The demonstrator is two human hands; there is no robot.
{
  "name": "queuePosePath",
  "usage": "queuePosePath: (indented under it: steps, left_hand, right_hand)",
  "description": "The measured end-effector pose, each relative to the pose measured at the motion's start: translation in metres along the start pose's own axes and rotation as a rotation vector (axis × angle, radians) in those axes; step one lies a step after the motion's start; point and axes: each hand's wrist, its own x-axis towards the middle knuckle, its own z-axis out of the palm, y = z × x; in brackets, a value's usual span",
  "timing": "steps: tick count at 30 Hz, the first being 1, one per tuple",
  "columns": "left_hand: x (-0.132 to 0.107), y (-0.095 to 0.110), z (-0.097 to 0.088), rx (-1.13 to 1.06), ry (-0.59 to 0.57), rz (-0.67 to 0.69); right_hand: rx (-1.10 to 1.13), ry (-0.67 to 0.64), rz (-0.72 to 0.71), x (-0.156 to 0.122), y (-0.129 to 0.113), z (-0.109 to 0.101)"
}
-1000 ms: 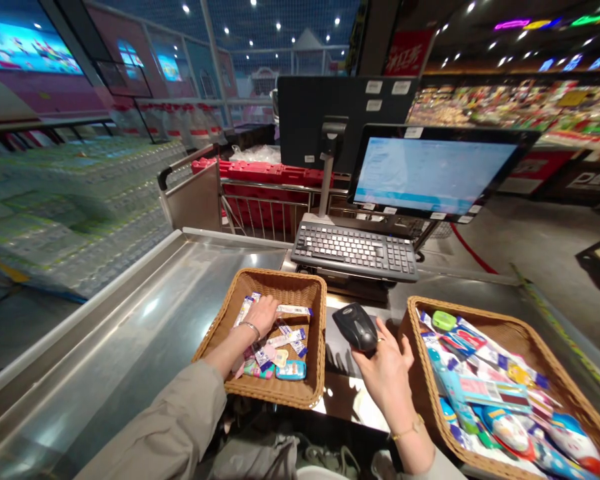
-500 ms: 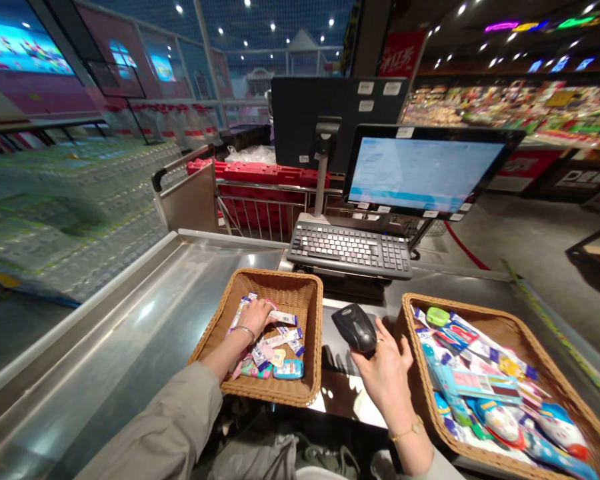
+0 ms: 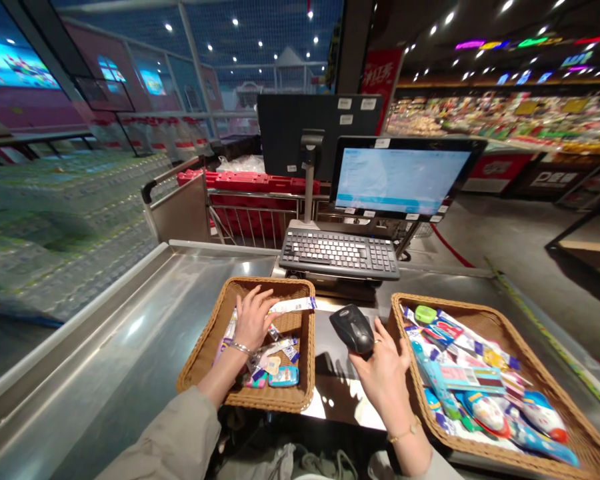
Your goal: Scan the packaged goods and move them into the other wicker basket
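My left hand [image 3: 254, 319] is over the left wicker basket [image 3: 310, 347], its thumb and fingers closed on a slim white packet [image 3: 295, 305] with a purple end. The packet points right, reaching the basket's right rim. Below it lie several more slim packets [image 3: 283, 345] and a blue flat pack [image 3: 283, 377]. My right hand [image 3: 383, 367] grips a black handheld barcode scanner [image 3: 353, 328] between the two baskets, its head tilted toward the left one. Beside it, the right wicker basket [image 3: 397, 308] holds several colourful packets and toy-like packs [image 3: 485, 410].
A black keyboard [image 3: 340, 253] and a lit monitor [image 3: 400, 180] stand behind the baskets, with a second screen's back [image 3: 315, 133] beyond. The steel counter [image 3: 145, 333] stretches left. A cart with red crates [image 3: 250, 183] is behind it.
My left hand has risen from among the packets, lifting the slim white packet toward the basket's right rim. My right hand keeps hold of the scanner. The whole view has shifted slightly.
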Motion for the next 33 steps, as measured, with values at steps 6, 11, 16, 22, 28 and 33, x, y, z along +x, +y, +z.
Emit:
queuePosePath:
  steps: [6, 11, 16, 22, 28, 33]
  left_hand:
    - [0.005, 0.039, 0.014, -0.036, 0.159, 0.167]
    - [0.008, 0.046, 0.027, 0.031, 0.153, 0.279]
    - [0.013, 0.048, 0.023, 0.088, 0.155, 0.322]
    - [0.019, 0.063, 0.015, 0.124, 0.229, 0.304]
    - [0.026, 0.076, 0.012, 0.11, 0.314, 0.287]
    - [0.031, 0.084, 0.009, 0.11, 0.351, 0.297]
  right_hand:
    - [-0.059, 0.046, -0.032, -0.003, 0.001, -0.003]
    - [-0.1, 0.065, -0.033, -0.006, 0.005, -0.007]
    - [-0.127, 0.072, -0.028, -0.008, 0.007, -0.011]
    - [-0.144, 0.079, -0.057, -0.01, 0.006, -0.011]
    - [-0.158, 0.095, -0.101, -0.011, 0.009, -0.009]
    - [-0.144, 0.104, -0.116, -0.011, 0.011, -0.007]
